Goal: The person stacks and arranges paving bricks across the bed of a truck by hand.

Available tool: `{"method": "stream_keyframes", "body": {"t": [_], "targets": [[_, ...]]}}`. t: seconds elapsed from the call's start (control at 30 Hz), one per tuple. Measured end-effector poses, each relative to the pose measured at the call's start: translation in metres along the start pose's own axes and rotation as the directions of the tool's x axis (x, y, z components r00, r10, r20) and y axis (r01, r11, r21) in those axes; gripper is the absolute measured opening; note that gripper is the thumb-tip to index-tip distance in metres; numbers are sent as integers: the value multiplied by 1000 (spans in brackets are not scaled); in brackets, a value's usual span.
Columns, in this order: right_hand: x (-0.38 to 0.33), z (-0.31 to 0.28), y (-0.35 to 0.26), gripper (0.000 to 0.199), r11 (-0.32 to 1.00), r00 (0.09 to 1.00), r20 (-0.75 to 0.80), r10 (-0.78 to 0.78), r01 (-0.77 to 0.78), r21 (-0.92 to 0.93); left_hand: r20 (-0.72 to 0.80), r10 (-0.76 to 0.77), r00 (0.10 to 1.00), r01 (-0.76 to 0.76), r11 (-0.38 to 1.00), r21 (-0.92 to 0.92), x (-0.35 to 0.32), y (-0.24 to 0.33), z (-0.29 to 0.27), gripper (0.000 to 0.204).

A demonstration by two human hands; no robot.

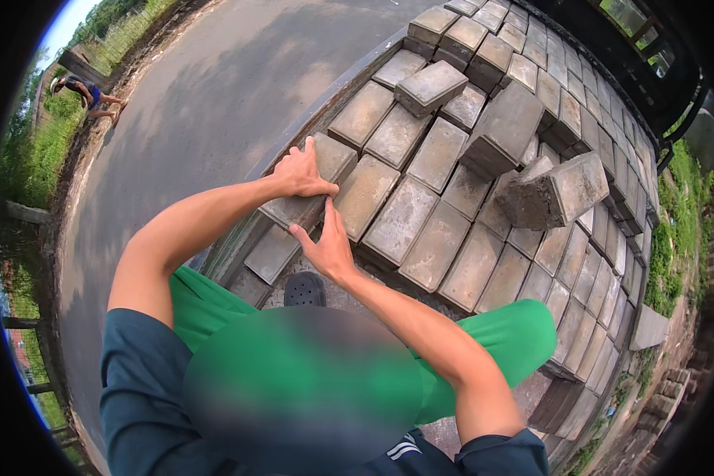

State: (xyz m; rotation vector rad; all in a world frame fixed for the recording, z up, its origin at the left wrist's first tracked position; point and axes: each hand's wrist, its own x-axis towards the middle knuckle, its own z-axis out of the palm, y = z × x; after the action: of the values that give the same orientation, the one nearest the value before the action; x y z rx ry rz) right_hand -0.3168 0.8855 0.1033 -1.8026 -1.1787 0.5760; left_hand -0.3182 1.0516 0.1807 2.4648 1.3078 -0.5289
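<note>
At the left edge of a truck bed, a grey concrete paving block [338,156] lies under both hands. My left hand [300,172] grips its upper part from the left side, thumb at the right edge and a finger stretched toward the far end. Closed around the near end is my right hand [330,249], thumb at the near edge and fingers along the right side, almost meeting the left thumb. The underside and some fingertips are hidden. Right beside it sits a brownish block [368,193]. Below the right hand rests another grey block [272,254], lower down.
Rows of stacked blocks [440,250] fill the bed to the right. Several loose ones lie on top, including a tilted block [562,193]. A dark shoe [305,289] stands close below my hands. Beyond the bed's rim runs a road [214,103], where a person [90,95] bends at the verge.
</note>
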Motion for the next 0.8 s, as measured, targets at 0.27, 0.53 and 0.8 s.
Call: {"method": "stream_keyframes", "body": {"t": [0.27, 0.53, 0.8], "targets": [[-43, 126, -11, 77, 61, 695, 472, 542, -593, 803, 151, -12, 988, 13, 1000, -6, -46, -69, 52, 132], [-47, 130, 3, 51, -298, 631, 677, 378, -610, 735, 52, -60, 997, 73, 948, -309, -71, -123, 95, 110], [-52, 146, 2, 68, -319, 601, 647, 470, -568, 759, -245, -473, 846, 41, 517, -855, -165, -136, 187, 88]]}}
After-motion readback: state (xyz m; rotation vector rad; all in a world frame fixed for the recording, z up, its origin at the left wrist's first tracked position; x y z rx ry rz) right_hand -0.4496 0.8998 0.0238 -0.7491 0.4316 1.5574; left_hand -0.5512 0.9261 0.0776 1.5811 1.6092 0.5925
